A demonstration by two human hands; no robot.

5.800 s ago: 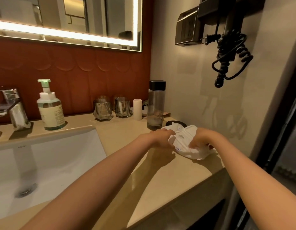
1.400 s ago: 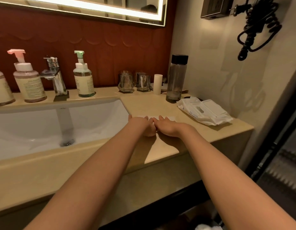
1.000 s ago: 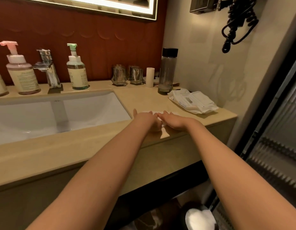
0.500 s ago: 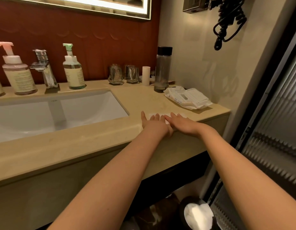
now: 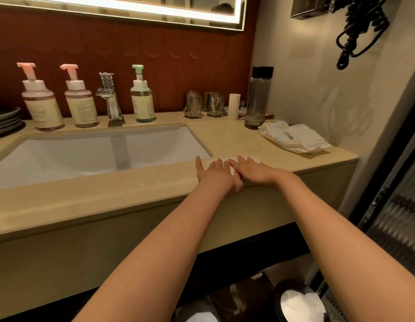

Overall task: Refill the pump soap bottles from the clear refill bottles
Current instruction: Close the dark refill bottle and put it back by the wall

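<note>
Pump soap bottles stand upright along the back ledge of my beige stone vanity counter point(image 5: 225, 138), long axes vertical: two pink-topped pump bottles with cream labels point(image 5: 40, 99) point(image 5: 80, 98) left of the chrome faucet point(image 5: 110, 98), nozzles pointing left, and one green-topped pump bottle point(image 5: 142, 96) just right of it, against a dark red wall panel. A tall clear bottle with a black cap point(image 5: 258, 98) stands upright near the right wall, beside two faceted glass tumblers point(image 5: 205, 104) and a small white cylinder point(image 5: 234, 106). A crumpled white wipes packet point(image 5: 294, 138) lies flat at the counter's right end, just beside the clear bottle. The white undermount sink basin point(image 5: 97, 154) fills the left; a lit mirror edge runs above, a black coiled cord point(image 5: 355, 31) hangs on the side wall. Both my arms reach forward. My left hand point(image 5: 213, 173) and right hand point(image 5: 253, 169) lie side by side, palms down, fingers spread and gripping nothing, pressing a flat white sheet point(image 5: 232, 160) near the counter's front edge, well apart from every bottle.
</note>
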